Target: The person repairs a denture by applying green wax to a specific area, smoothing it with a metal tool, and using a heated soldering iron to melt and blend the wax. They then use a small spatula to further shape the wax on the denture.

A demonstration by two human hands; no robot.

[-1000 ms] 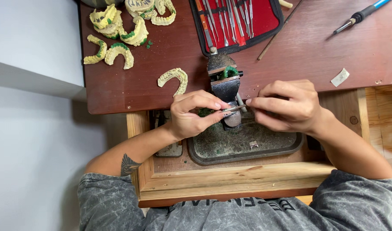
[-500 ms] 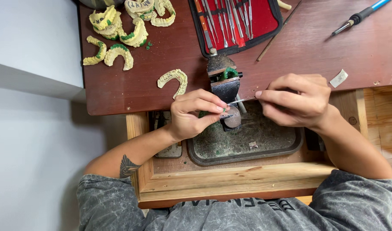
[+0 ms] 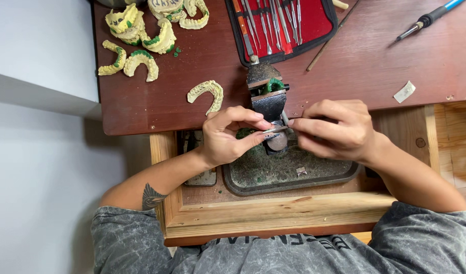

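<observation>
My left hand (image 3: 228,137) pinches the near end of a thin metal file (image 3: 275,130) between thumb and fingers. My right hand (image 3: 334,129) grips the file's other end. The file lies crosswise just below a small dark bench vise (image 3: 267,96) clamped at the edge of the brown table (image 3: 344,71); a green wax piece (image 3: 274,84) sits in its jaws. A dark metal tray (image 3: 283,175) dusted with green filings lies under both hands in an open wooden drawer (image 3: 273,213).
Several yellow plaster dental casts (image 3: 141,30) with green wax lie at the back left; one cast (image 3: 207,94) lies alone near the vise. A red instrument case (image 3: 288,23), a thin stick (image 3: 332,38), a blue-handled tool (image 3: 428,18) and a paper scrap (image 3: 404,92) lie on the table.
Both hands and the file have shifted slightly back and forth at the vise. My right hand has drawn a little to the right and then back toward the vise.
</observation>
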